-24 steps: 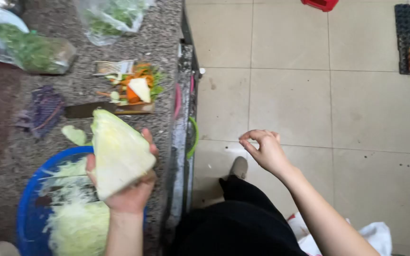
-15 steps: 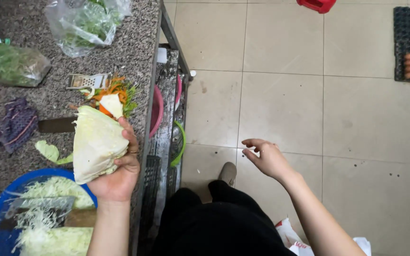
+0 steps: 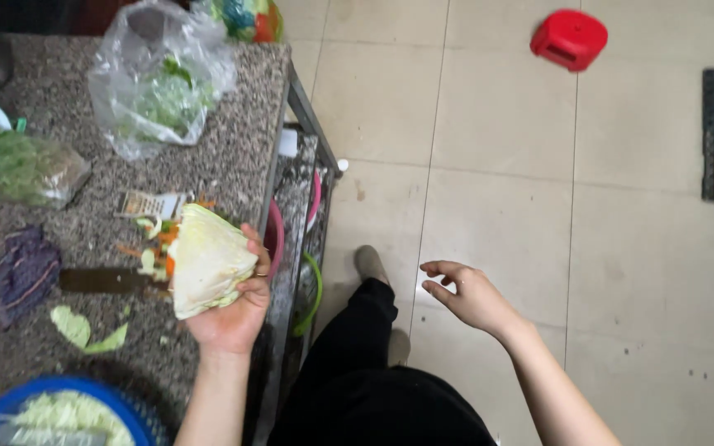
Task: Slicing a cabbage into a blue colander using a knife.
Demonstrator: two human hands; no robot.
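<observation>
Left hand (image 3: 229,318) grips pale green cabbage wedge (image 3: 206,260); right hand (image 3: 466,293) empty, fingers loosely open.
Since 0.8 s ago the wedge has moved off the blue plastic basin (image 3: 125,405) toward the speckled granite counter (image 3: 233,124) edge; right hand hangs lower over the tiled floor.

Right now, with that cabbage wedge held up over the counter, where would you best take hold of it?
Grip the cabbage wedge at its thick lower end, coming from below and the right, as the left hand does: the palm cups the broad base and the fingers wrap its rounded outer side. The upper end tapers thin, so it looks likelier to slip or tear there.
</observation>
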